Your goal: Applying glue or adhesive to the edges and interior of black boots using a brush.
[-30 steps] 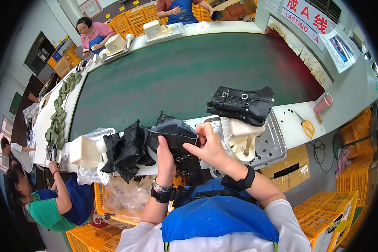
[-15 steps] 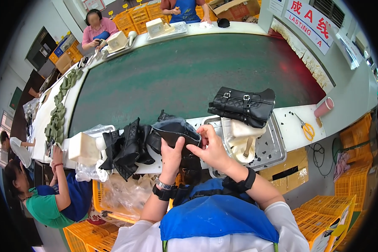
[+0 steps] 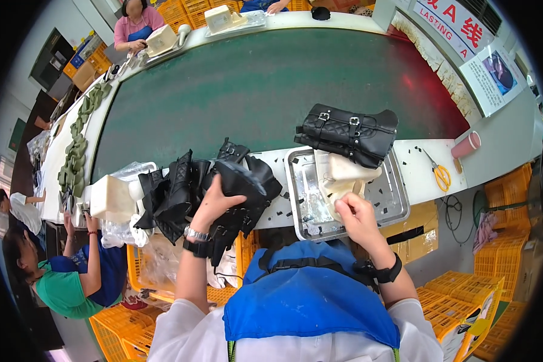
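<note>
My left hand [image 3: 213,202] grips a black boot upper [image 3: 240,176], whose raised edge is blurred by motion. Beneath and beside it lie more black boot uppers [image 3: 178,193], some hanging over the table's front edge. My right hand [image 3: 357,217] is closed over a whitish, crusted pot [image 3: 333,192] in the metal tray [image 3: 400,208]. Its fingers are pinched where a wooden handle stood; the handle itself is now hidden by them. Behind the pot, a pile of black buckled boot uppers [image 3: 347,136] rests partly on the green belt.
Orange-handled scissors [image 3: 441,176] and a pink cup [image 3: 466,146] lie to the right. Small black scraps dot the white tabletop [image 3: 413,175]. A cream block [image 3: 111,199] stands at left, near a co-worker in green [image 3: 69,286]. Orange crates [image 3: 458,301] flank me.
My right hand has left the boot upper and moved right and down to the pot. My left hand has carried the upper left, over the others. The view has shifted slightly.
</note>
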Action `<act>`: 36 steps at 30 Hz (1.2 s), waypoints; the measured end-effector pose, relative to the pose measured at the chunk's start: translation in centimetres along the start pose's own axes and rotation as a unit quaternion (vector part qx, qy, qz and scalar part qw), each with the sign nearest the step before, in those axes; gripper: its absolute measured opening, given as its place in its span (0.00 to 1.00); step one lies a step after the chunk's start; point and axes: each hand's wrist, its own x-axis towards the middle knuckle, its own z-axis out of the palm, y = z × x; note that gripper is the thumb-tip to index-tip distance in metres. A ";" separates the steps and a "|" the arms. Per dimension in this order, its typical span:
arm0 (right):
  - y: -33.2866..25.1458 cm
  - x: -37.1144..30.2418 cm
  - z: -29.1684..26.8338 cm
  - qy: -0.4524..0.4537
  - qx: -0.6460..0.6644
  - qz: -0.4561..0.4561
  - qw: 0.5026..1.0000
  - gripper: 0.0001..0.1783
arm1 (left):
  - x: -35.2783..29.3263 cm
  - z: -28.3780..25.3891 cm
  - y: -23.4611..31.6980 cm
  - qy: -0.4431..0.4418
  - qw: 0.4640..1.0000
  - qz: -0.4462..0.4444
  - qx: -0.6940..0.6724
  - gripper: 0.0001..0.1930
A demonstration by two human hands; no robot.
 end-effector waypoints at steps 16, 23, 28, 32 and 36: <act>2.0 -2.1 -1.4 0.046 0.012 0.037 0.998 0.18 | 5.9 4.1 -7.1 0.080 0.994 0.060 0.041 0.28; 0.5 -1.9 -0.9 0.026 -0.015 0.029 0.999 0.13 | 9.2 1.3 -8.5 0.152 0.938 -0.068 0.303 0.37; -0.5 -1.8 -1.1 0.019 -0.045 -0.022 0.999 0.10 | 11.2 1.9 -8.2 0.050 0.904 -0.209 0.370 0.45; -0.3 -2.3 -1.6 0.033 -0.058 -0.018 0.998 0.08 | 11.0 0.5 -7.4 0.236 0.924 -0.108 0.282 0.45; 0.0 -2.3 -1.3 0.042 -0.034 0.018 0.998 0.09 | 9.0 -3.2 -1.8 0.445 0.889 0.022 0.102 0.48</act>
